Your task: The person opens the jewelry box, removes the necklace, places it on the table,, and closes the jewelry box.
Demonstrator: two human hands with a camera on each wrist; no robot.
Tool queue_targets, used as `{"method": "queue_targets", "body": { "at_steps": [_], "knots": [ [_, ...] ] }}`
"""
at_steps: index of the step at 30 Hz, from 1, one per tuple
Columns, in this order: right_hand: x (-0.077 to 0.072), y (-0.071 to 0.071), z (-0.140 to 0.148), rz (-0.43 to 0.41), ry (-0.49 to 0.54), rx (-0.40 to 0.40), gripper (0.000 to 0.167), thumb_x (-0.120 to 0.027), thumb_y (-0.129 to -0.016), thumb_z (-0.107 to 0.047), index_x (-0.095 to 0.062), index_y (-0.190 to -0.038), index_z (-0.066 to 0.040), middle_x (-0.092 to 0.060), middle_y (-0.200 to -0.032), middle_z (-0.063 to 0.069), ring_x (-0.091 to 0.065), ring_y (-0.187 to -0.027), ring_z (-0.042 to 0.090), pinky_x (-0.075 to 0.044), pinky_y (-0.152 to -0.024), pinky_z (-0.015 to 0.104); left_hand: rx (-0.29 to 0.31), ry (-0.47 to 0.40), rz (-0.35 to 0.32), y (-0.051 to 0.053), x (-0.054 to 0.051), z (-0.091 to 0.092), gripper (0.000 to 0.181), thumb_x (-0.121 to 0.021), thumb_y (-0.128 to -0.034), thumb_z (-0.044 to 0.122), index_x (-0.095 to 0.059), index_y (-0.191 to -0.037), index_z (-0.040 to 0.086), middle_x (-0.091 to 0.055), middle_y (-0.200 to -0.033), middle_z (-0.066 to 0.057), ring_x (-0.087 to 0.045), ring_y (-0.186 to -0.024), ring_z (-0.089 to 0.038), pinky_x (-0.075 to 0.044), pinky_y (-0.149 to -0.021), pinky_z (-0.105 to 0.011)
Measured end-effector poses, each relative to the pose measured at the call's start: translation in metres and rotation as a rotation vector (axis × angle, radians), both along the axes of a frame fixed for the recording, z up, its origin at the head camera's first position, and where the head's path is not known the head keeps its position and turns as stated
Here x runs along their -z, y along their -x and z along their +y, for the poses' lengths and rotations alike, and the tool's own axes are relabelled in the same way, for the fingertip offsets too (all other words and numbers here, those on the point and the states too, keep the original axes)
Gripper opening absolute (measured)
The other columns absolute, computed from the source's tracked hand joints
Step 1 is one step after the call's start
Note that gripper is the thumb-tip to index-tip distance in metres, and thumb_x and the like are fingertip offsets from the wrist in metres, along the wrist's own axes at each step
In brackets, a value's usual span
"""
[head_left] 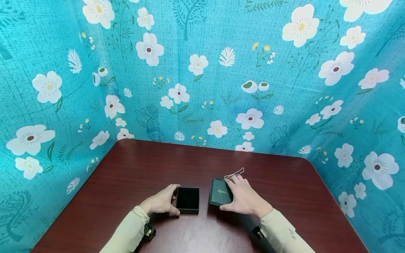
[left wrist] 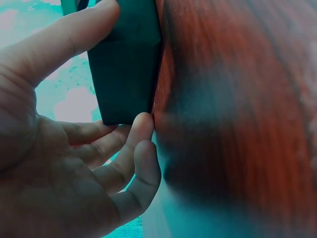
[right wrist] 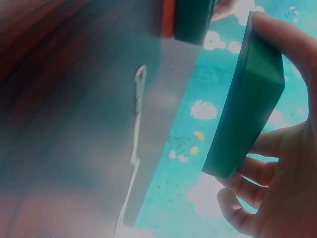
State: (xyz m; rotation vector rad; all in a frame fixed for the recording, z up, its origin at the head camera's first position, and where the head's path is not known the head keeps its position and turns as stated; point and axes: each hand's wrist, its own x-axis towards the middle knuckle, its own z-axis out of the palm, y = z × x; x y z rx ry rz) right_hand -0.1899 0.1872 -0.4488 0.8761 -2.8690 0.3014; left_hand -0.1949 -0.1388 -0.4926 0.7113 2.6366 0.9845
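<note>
On the table stands a dark green square box base, its top uncovered and its inside black. My left hand holds it from the left, thumb at the near corner and fingers at the far one; the left wrist view shows the box's side wall between them. To the right, my right hand grips a green lid with gold lettering on top. The lid is raised off the table and tilted, pinched between thumb and fingers across its side. A pale cord lies just beyond the right fingertips.
The reddish-brown wooden table has rounded far corners. Behind it and along both sides hangs a turquoise cloth with white flowers. A dark band with a small device is on the left wrist.
</note>
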Motion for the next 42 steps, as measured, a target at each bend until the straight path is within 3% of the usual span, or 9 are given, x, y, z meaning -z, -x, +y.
{"method": "queue_targets", "body": {
  "at_steps": [9,24,42],
  "knots": [
    [-0.012,0.001,-0.029,0.015,0.016,-0.06,0.096,-0.075,-0.063,-0.064,-0.052,-0.13,0.002,-0.05,-0.115,0.007,-0.042,-0.104,0.022,-0.036,-0.088,0.046,0.0,-0.022,-0.017,0.001,0.0,-0.001,0.092,-0.086,-0.0611,0.02,-0.037,-0.136,-0.004,-0.048,-0.107,-0.004,-0.052,-0.089,-0.016,-0.044,-0.077,-0.032],
    [-0.011,0.005,-0.068,-0.006,-0.034,-0.118,0.099,-0.069,-0.065,-0.071,-0.051,-0.133,0.0,-0.05,-0.117,0.006,-0.042,-0.106,0.02,-0.038,-0.086,0.044,-0.013,-0.026,-0.043,0.002,0.003,-0.001,0.093,-0.086,-0.0622,0.021,-0.036,-0.137,-0.002,-0.048,-0.107,-0.005,-0.051,-0.09,-0.016,-0.044,-0.075,-0.033],
    [0.009,0.01,-0.093,-0.004,-0.105,-0.138,0.098,-0.068,-0.065,-0.071,-0.052,-0.132,-0.001,-0.05,-0.117,0.007,-0.042,-0.105,0.022,-0.037,-0.09,0.042,-0.025,-0.068,-0.063,0.002,0.005,-0.001,0.091,-0.088,-0.0594,0.019,-0.04,-0.134,0.0,-0.048,-0.104,-0.004,-0.049,-0.09,-0.019,-0.042,-0.077,-0.035]
  ]
}}
